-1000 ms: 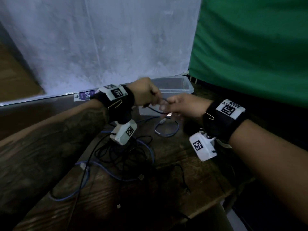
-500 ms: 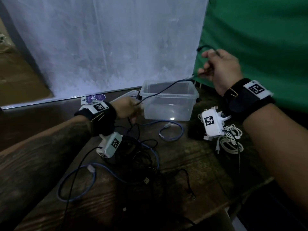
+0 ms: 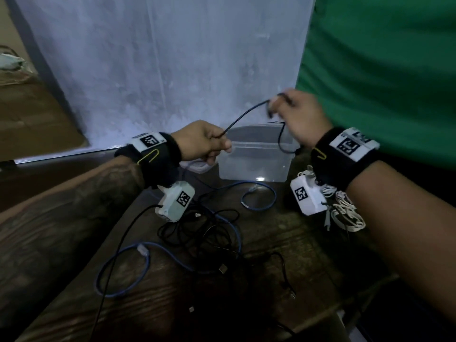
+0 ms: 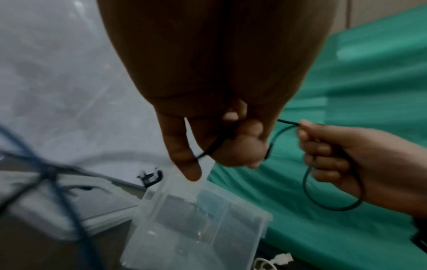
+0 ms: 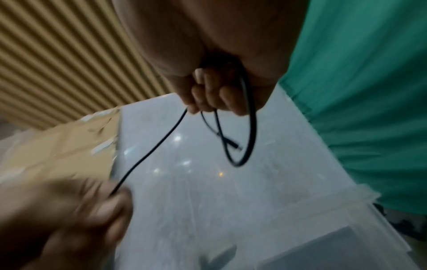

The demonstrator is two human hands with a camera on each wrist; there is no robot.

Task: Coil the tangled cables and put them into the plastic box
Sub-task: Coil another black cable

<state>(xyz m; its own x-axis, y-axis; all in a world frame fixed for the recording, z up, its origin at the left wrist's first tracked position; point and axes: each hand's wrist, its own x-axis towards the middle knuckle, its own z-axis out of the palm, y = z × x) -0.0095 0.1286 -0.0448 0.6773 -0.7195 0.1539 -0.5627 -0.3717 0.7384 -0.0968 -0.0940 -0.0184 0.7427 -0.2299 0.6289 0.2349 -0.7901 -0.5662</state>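
A thin black cable [image 3: 243,117] runs between my two hands above the clear plastic box [image 3: 256,159]. My left hand [image 3: 204,144] pinches it in front of the box's left side. My right hand [image 3: 296,114], raised over the box's right rim, grips a hanging loop of the same cable [image 5: 245,127], whose plug end dangles beside the loop. In the left wrist view the cable [image 4: 212,146] passes between the left fingers [image 4: 184,155], and the box [image 4: 196,228] stands below. Tangled black cables [image 3: 204,230] and a blue cable [image 3: 123,272] lie on the dark wooden table [image 3: 283,243].
A coiled white cable [image 3: 345,213] lies on the table's right part under my right wrist. A small blue loop [image 3: 259,196] sits just before the box. A white sheet [image 3: 160,58] and a green cloth [image 3: 382,70] hang behind. The table's near right edge [image 3: 345,307] drops off.
My right hand has come down and leftward towards the box with a loop of black cable. My left hand has risen from the table to box height, and the cable between them is shorter.
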